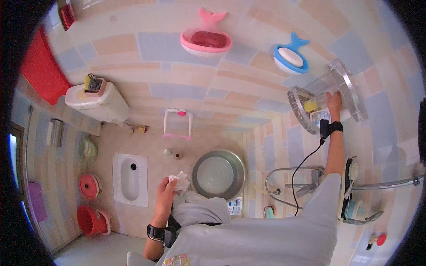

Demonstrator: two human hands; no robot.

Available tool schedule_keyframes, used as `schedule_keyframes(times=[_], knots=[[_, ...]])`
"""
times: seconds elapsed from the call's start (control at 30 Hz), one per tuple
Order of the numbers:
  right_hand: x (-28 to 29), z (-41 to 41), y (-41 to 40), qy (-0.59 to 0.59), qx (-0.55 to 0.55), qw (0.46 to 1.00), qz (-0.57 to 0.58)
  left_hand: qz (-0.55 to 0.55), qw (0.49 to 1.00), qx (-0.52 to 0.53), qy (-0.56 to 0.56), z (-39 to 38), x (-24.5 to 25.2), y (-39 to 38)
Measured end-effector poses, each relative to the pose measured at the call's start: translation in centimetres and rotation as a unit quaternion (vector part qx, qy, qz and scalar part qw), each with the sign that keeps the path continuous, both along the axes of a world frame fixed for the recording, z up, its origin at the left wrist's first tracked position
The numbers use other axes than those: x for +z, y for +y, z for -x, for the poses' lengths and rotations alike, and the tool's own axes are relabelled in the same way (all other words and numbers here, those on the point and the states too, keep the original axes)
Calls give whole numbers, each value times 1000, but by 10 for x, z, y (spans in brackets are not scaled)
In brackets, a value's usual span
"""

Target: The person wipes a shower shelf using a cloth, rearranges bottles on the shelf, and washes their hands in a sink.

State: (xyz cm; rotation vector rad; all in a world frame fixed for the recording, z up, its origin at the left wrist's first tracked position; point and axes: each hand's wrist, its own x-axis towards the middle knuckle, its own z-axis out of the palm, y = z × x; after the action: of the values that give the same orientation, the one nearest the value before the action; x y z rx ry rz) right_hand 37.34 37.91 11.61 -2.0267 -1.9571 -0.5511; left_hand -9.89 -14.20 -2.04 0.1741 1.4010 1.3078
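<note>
A crumpled white cloth or tissue (180,181) is pinched in my left hand (165,187), in front of my body. My right hand (334,102) reaches into the clear corner shelf (347,81) on the wall at the right, between its tiers. Beside its fingers stands a container with a yellow part (310,105). Close to the wrist is a white container with a printed label (320,117). Whether the right fingers grip anything on the shelf is unclear at this size.
A metal basin (242,178) stands on the floor by a squat toilet (130,195). Red buckets (87,219) are at the left. A shower hose (267,179) and faucet (308,189) project below my right arm. A pink soap dish (206,50) and a blue one (277,60) hang on the wall.
</note>
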Motion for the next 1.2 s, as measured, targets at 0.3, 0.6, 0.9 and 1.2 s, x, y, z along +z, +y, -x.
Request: schedule_keyframes(times=[0.3, 0.6, 0.9, 1.2], knots=[[-9, -11, 16, -40, 5, 999, -31, 1, 1000, 30, -7, 5, -13, -6], [-46, 146, -147, -63, 193, 978, -41, 53, 998, 30, -31, 14, -49, -14], [-320, 317, -299, 124, 417, 784, 443, 153, 980, 63, -106, 32, -107, -44], [-649, 436, -333, 58, 433, 716, 545, 302, 906, 244, -169, 34, -190, -134]])
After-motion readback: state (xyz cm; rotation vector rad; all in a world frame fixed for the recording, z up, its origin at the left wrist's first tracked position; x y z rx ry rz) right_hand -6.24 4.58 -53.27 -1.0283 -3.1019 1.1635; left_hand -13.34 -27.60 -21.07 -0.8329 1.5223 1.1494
